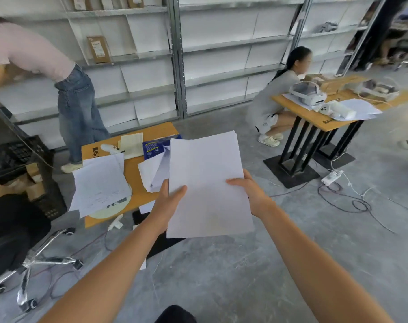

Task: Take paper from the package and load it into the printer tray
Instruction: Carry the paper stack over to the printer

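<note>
A stack of white paper (207, 183) is held flat in front of me, over the grey floor. My left hand (169, 201) grips its left edge with the thumb on top. My right hand (250, 190) grips its right edge the same way. Behind the stack, the opened blue paper package (155, 145) lies on a low wooden table (137, 183), with more white sheets (153, 173) spilling from it. A white printer (307, 93) stands on a second wooden table (326, 123) at the right; its tray is not visible.
Loose sheets (100, 185) cover the low table's left side. A black office chair (16, 231) is at the left. Cables and a power strip (332, 177) lie on the floor at right. One person stands at the left, another crouches by the right table. Metal shelves line the back.
</note>
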`<state>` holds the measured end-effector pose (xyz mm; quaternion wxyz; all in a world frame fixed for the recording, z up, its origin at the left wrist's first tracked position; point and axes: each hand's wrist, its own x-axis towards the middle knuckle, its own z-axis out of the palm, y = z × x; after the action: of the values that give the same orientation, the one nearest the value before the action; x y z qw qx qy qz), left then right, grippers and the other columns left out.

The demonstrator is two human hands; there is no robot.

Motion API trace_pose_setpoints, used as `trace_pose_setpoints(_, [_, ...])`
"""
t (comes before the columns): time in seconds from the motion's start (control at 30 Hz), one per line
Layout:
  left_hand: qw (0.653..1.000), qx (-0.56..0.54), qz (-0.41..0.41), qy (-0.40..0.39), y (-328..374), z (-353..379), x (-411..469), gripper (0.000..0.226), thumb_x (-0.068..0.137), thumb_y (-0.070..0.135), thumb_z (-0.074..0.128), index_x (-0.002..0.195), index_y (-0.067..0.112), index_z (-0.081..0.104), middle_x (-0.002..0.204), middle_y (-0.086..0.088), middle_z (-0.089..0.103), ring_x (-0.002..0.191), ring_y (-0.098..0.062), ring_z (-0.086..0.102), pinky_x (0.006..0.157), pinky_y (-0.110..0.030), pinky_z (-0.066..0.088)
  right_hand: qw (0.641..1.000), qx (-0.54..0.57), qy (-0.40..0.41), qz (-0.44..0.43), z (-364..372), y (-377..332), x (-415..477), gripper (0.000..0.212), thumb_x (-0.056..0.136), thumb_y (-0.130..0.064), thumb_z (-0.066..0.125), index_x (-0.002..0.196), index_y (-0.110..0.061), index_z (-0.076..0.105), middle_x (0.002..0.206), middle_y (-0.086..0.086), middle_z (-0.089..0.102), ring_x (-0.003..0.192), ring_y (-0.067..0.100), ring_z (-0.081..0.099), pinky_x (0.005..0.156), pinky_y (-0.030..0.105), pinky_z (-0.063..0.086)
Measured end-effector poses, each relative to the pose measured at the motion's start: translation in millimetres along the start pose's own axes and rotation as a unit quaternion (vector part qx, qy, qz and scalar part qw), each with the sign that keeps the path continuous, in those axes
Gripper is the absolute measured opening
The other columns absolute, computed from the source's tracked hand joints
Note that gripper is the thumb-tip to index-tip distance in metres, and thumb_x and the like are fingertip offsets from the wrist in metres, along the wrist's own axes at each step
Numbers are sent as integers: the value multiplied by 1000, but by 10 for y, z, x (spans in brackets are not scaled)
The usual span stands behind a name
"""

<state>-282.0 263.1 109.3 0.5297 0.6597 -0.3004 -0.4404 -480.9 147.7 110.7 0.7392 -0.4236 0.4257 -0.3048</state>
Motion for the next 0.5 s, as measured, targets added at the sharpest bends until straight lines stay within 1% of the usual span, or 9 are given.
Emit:
trace_pose_setpoints(0.07, [1000,2,18,-20,66,106,-30,28,92,31,61,115,35,46,113,7,62,92,-5,61,65,-24,49,1000,7,22,-16,-126,-94,-196,41,85,-4,62,122,-20,55,108,6,69,88,26,69,70,36,55])
trace_pose_setpoints(0.17, [997,-12,24,-70,112,291,-49,19,91,31,63,102,41,51,108,7,65,94,-10,64,68,-30,53,997,9,66,-47,-319,-154,-449,31,89,-14,63,119,-24,58,109,5,71,89,24,70,73,37,57])
trace_pose_setpoints(0.2, [995,-15,29,-89,137,357,-61,20,91,31,63,103,41,52,108,8,65,93,-10,64,68,-31,53,994,14,87,-57,-367,-157,-535,30,90,-17,63,119,-23,59,110,6,71,91,26,71,75,39,58])
trace_pose_setpoints(0.27, [991,-19,28,-133,169,484,-77,27,91,29,63,114,37,50,105,12,64,93,-9,64,65,-28,52,988,16,136,-75,-455,-123,-724,33,91,-20,64,123,-21,59,115,7,72,95,28,70,82,42,58])
trace_pose_setpoints(0.3, [987,-17,30,-156,158,546,-63,31,91,29,63,118,34,50,104,12,65,92,-8,64,65,-27,52,983,13,163,-85,-489,-89,-829,34,90,-21,64,124,-21,59,116,8,71,95,27,70,83,42,58])
trace_pose_setpoints(0.37, [978,-4,28,-209,110,676,-82,35,90,28,65,122,28,53,109,8,68,95,-12,67,69,-30,55,970,21,219,-105,-535,25,-1095,29,91,-21,64,120,-20,60,113,9,71,89,25,71,79,40,60])
trace_pose_setpoints(0.43, [964,8,26,-265,41,840,-138,35,89,27,67,122,28,54,110,7,69,94,-10,69,68,-26,57,949,48,285,-123,-582,185,-1400,27,90,-21,66,117,-23,62,112,8,72,88,24,71,78,42,61])
trace_pose_setpoints(0.47, [956,17,26,-293,7,924,-178,31,89,26,66,118,29,56,108,8,70,92,-9,70,66,-22,58,938,57,317,-131,-586,269,-1576,28,89,-22,66,117,-25,62,111,6,72,87,23,71,76,41,61])
trace_pose_setpoints(0.5, [946,29,26,-322,-46,1014,-229,27,89,25,66,115,29,58,106,7,71,93,-10,70,69,-23,58,925,60,350,-136,-590,372,-1766,29,89,-22,67,118,-26,61,109,3,72,86,21,71,73,38,62])
